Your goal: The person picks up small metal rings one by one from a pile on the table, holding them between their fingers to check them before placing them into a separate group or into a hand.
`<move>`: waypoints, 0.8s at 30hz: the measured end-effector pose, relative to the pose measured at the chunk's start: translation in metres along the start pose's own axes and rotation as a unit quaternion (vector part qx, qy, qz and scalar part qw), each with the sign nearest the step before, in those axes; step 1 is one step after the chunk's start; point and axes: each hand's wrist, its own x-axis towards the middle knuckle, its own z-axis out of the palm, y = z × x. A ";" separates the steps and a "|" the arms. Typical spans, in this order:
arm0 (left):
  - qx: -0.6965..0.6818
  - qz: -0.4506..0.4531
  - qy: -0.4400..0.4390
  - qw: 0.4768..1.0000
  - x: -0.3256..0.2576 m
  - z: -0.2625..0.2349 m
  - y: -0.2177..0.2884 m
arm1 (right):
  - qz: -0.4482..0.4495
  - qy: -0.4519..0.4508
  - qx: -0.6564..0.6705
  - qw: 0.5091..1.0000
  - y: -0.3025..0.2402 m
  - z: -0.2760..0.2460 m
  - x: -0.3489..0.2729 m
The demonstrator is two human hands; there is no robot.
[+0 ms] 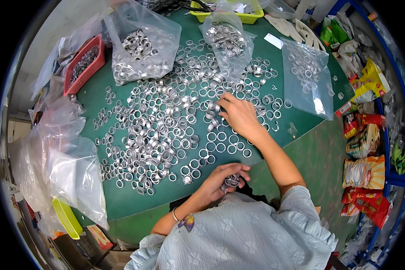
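Many silvery metal rings lie spread in a loose heap over the green table, some flat, some on edge or piled up. My right hand reaches into the right side of the heap, its fingers bent down onto rings there; whether it grips one cannot be made out. Close to my body, at the table's near edge, my left hand is cupped palm up around a small bunch of metal rings.
Clear bags of metal parts stand at the back, and a flat bag of rings lies right. A red tray of small parts sits far left. White gloves lie far right; snack packets fill a blue shelf.
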 end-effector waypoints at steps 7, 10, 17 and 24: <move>0.014 0.018 0.014 1.000 -0.001 -0.006 0.001 | -0.032 -0.021 0.127 0.991 0.018 -0.015 -0.006; 0.025 0.010 0.008 1.000 0.001 -0.003 0.003 | 0.005 0.079 0.079 0.994 0.023 -0.013 0.007; 0.022 0.007 0.004 1.000 0.001 -0.004 0.007 | 0.090 0.008 -0.094 0.991 0.018 0.006 0.019; 0.016 0.000 -0.004 1.000 0.004 -0.007 0.010 | -0.038 -0.165 0.063 0.984 -0.009 -0.012 0.001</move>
